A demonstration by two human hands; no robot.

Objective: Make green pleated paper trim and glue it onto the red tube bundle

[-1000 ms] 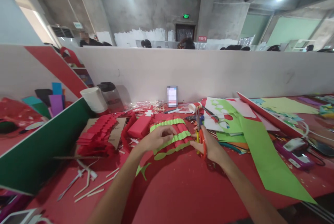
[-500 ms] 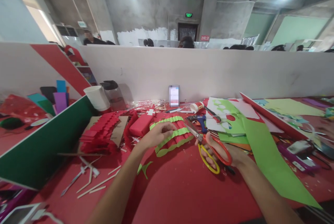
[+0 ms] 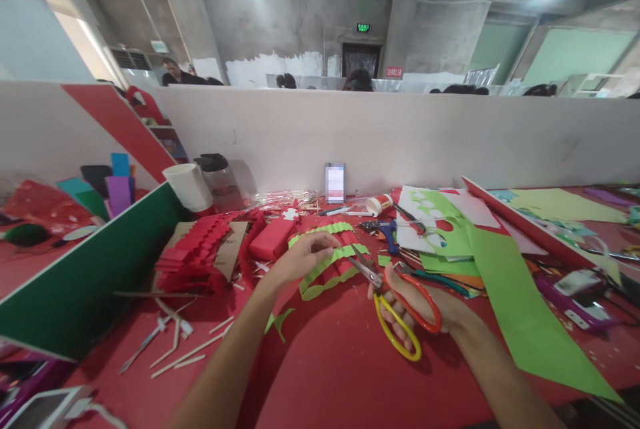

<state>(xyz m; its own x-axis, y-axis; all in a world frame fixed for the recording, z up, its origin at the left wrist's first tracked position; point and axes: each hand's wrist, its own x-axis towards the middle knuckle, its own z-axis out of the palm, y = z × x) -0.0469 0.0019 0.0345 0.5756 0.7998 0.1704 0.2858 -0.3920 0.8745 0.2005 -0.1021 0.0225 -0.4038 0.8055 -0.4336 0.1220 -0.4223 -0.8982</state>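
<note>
My left hand (image 3: 311,257) is closed on the near side of a red paper piece edged with wavy green strips (image 3: 325,287), which lies on the table. Its fingertips pinch the middle green strip. In my right hand (image 3: 417,299) are scissors (image 3: 371,274) with one red and one yellow handle loop, fingers through the loops. The blades are parted and point at the right end of the middle green strip. A small green paper scrap (image 3: 384,260) lies just right of the blades.
A blue glue gun (image 3: 387,232) and green paper sheets (image 3: 510,302) lie to the right. A red box (image 3: 273,239), folded red paper (image 3: 195,255) and thin wooden sticks (image 3: 193,355) are at left. A phone (image 3: 335,182) leans on the white partition (image 3: 400,135).
The scissors have drawn back slightly towards me and their blades have parted. A small green scrap now shows beside the strip's end. My left hand stays almost where it was.
</note>
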